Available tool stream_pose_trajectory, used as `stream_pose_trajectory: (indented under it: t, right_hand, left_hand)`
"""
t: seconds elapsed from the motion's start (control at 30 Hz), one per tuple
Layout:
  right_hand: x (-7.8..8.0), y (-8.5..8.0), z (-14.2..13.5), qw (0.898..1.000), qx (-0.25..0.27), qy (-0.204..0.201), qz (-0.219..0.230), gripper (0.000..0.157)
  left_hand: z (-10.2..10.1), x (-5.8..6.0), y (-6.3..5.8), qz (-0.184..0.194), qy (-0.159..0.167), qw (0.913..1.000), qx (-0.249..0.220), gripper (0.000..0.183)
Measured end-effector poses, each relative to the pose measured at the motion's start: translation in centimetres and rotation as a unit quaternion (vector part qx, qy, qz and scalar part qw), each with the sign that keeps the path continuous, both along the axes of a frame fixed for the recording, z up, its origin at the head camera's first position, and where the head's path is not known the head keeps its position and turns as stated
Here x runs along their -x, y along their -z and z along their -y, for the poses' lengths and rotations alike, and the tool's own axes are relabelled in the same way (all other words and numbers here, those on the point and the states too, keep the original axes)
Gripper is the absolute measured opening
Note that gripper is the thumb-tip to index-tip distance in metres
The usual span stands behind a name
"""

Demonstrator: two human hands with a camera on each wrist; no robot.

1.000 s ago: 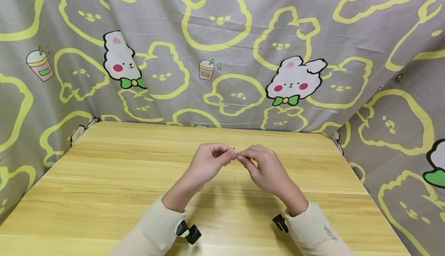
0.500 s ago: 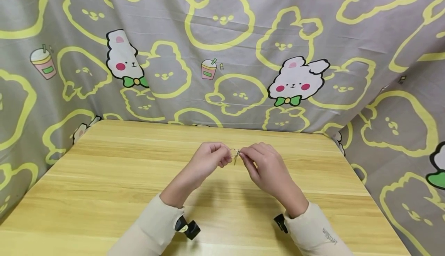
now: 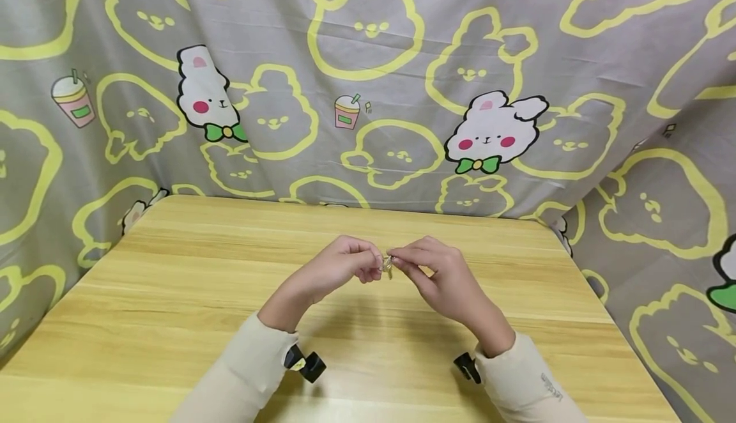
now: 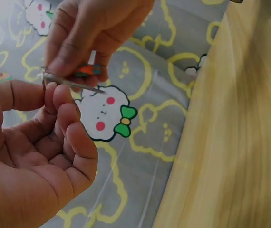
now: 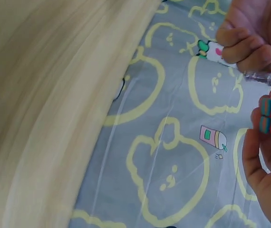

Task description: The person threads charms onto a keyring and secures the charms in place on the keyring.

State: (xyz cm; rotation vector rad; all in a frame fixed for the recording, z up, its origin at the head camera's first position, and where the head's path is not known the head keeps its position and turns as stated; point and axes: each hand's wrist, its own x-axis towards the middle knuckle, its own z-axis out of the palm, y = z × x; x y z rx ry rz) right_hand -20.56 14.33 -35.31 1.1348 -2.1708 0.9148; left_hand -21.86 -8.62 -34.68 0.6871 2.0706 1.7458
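My left hand (image 3: 339, 266) pinches a thin metal key ring between thumb and index finger, with its other fingers curled. From the ring, a key (image 3: 390, 274) hangs between the two hands; the left wrist view shows it edge-on as a narrow metal key (image 4: 76, 83). Facing it, my right hand (image 3: 445, 276) has thumb and index finger pinched at the ring's other side. A small orange and teal charm (image 5: 267, 115) sits in the right hand's fingers, partly hidden by them. Both hands are raised above the table, fingertips almost meeting.
The wood-grain table (image 3: 201, 295) spreads beneath both hands. A grey curtain (image 3: 397, 97) with yellow outlines and white rabbits hangs behind it and along both sides. Black wrist devices, such as the left strap mount (image 3: 310, 365), stick out below the sleeves.
A second ago the fingertips met over a mostly hidden item. The hands then parted slightly, bringing the ring and key into sight; now the right fingertips are close to the ring again.
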Motion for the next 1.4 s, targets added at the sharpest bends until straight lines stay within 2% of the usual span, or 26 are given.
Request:
stream_pose_trajectory:
  t: [0.1,0.2,0.27,0.33,0.4,0.47,0.6,0.7,0.73,0.8,0.83,0.9,0.97,1.03,1.17,1.2,1.23,1.27,1.3,1.33,1.37,1.4]
  right_hand:
    - [-0.2,-0.2,0.0,0.999,0.021,0.002,0.045,0.014]
    - [-0.2,-0.2,0.0,0.998,0.031,0.022,0.049,0.011]
    - [-0.1,-0.2,-0.1,0.998,0.036,0.036,0.042,0.010]
    - [0.0,-0.1,-0.1,0.997,0.042,0.047,0.035,0.010]
    - [0.1,-0.1,-0.1,0.997,0.045,0.057,0.028,0.009]
    - [0.1,0.0,-0.1,0.997,0.046,0.062,0.023,0.010]
    - [0.1,0.0,-0.1,0.997,0.038,0.059,0.014,0.010]
    - [0.1,0.0,0.0,0.998,0.026,0.057,0.011,0.010]
    - [0.1,0.1,0.0,0.998,0.022,0.057,0.011,0.010]
    - [0.0,0.1,0.1,0.998,0.014,0.059,0.010,0.009]
    - [0.0,0.1,0.1,0.998,0.010,0.061,0.009,0.009]
    - [0.0,0.2,0.2,0.998,0.004,0.062,0.007,0.009]
    - [0.0,0.3,0.2,0.998,0.001,0.060,0.003,0.009]
    - [0.0,0.4,0.3,0.998,0.003,0.055,0.003,0.010]
    - [0.0,0.4,0.3,0.999,0.016,0.046,0.011,0.010]
    - [-0.1,0.4,0.3,0.999,0.019,0.045,0.012,0.010]
    - [-0.1,0.4,0.3,0.999,0.022,0.045,0.012,0.009]
    - [-0.1,0.4,0.3,0.999,0.024,0.046,0.011,0.010]
    - [-0.1,0.4,0.3,0.999,0.025,0.045,0.010,0.009]
    - [0.0,0.4,0.3,0.999,0.024,0.046,0.009,0.009]
    - [0.0,0.4,0.3,0.999,0.024,0.045,0.007,0.009]
    - [0.0,0.4,0.3,0.999,0.022,0.044,0.007,0.009]
  left_hand:
    - [-0.1,0.0,0.1,-0.007,-0.012,0.9999,0.002,0.023]
    - [-0.4,-0.1,0.0,-0.034,-0.071,0.9969,0.000,0.018]
    - [-0.6,-0.3,-0.1,-0.085,-0.122,0.9888,0.002,0.014]
    - [-0.8,-0.5,-0.2,-0.160,-0.162,0.9738,0.010,0.011]
    - [-1.1,-0.7,-0.2,-0.256,-0.184,0.9487,0.027,0.008]
    - [-1.4,-0.8,-0.2,-0.351,-0.185,0.9171,0.041,0.009]
    - [-1.8,-0.8,0.0,-0.506,-0.171,0.8412,0.082,0.018]
    - [-1.8,-0.7,0.2,-0.576,-0.165,0.7925,0.116,0.017]
    - [-1.8,-0.6,0.2,-0.591,-0.165,0.7794,0.125,0.015]
    - [-1.8,-0.5,0.3,-0.612,-0.167,0.7600,0.142,0.012]
    - [-1.8,-0.5,0.3,-0.616,-0.169,0.7558,0.146,0.010]
    - [-1.8,-0.5,0.4,-0.618,-0.176,0.7529,0.143,0.009]
    - [-2.0,-0.6,0.5,-0.608,-0.187,0.7617,0.122,0.009]
    - [-2.3,-0.6,0.7,-0.581,-0.200,0.7846,0.084,0.007]
    - [-2.9,-0.8,1.1,-0.477,-0.231,0.8477,0.006,0.006]
    - [-3.0,-0.8,1.2,-0.451,-0.237,0.8605,-0.006,0.007]
    - [-3.0,-0.8,1.3,-0.434,-0.240,0.8681,-0.008,0.008]
    - [-3.0,-0.8,1.3,-0.428,-0.241,0.8708,-0.001,0.008]
    - [-2.9,-0.8,1.3,-0.436,-0.238,0.8678,0.017,0.008]
    - [-2.8,-0.7,1.3,-0.455,-0.232,0.8587,0.041,0.007]
    - [-2.7,-0.7,1.2,-0.483,-0.225,0.8432,0.071,0.007]
    - [-2.5,-0.6,1.1,-0.515,-0.217,0.8232,0.100,0.007]
